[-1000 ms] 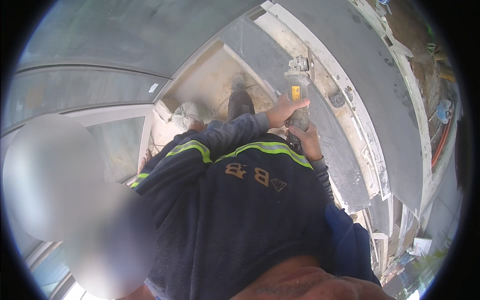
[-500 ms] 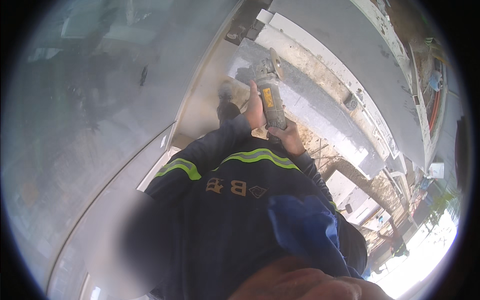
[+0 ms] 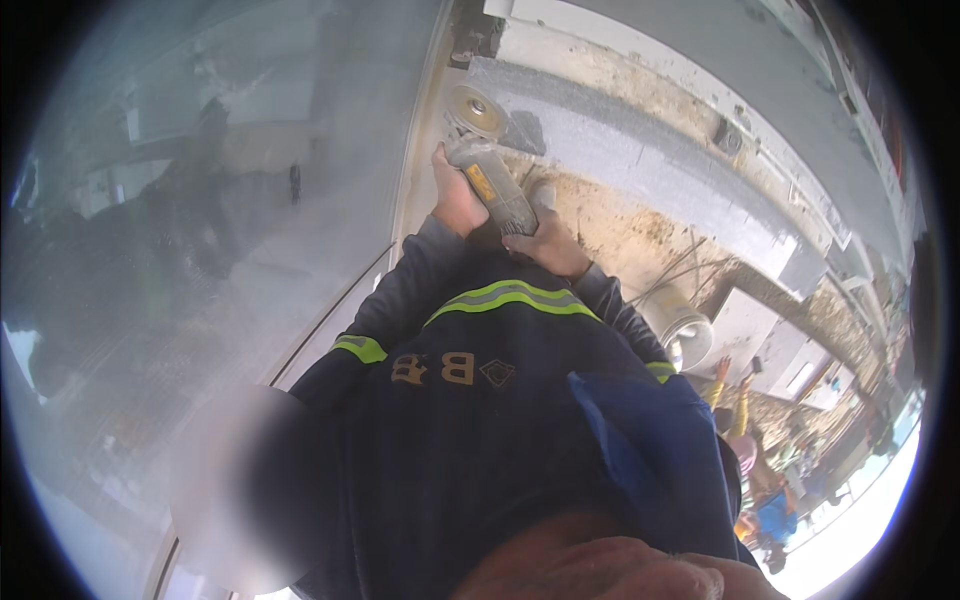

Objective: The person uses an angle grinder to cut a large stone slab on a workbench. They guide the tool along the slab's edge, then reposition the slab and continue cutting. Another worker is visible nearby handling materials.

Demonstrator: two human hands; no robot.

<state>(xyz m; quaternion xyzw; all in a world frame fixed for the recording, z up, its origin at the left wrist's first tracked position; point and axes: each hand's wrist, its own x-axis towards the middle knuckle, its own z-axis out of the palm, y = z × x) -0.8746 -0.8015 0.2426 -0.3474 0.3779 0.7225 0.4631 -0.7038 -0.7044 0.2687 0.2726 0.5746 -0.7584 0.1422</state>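
Note:
A dusty grey angle grinder (image 3: pixel 505 196) with a yellow label is held in front of my chest, tilted up and to the left. Its round cutting disc (image 3: pixel 478 110) shows its flat face at the far end. My left hand (image 3: pixel 460 205) supports the left side of the body, close to the head, thumb pointing up along it. Around the rear end closes my right hand (image 3: pixel 552 245), its thumb on top. Most fingers of both hands are hidden beneath the tool. The disc appears near the edge of a tall glossy grey panel (image 3: pixel 300 250); I cannot tell whether they touch.
A grey stone slab (image 3: pixel 640 160) runs across the upper right above sandy ground (image 3: pixel 610 215). Thin rods (image 3: pixel 690 265), a pale bucket (image 3: pixel 690 335) and white boards (image 3: pixel 745 325) lie to the right. Several people (image 3: pixel 775 510) are at the lower right.
The grinder and both hands have moved left toward the panel. The disc has turned from nearly edge-on to show its face. The view has shifted, bringing the bucket and more people in.

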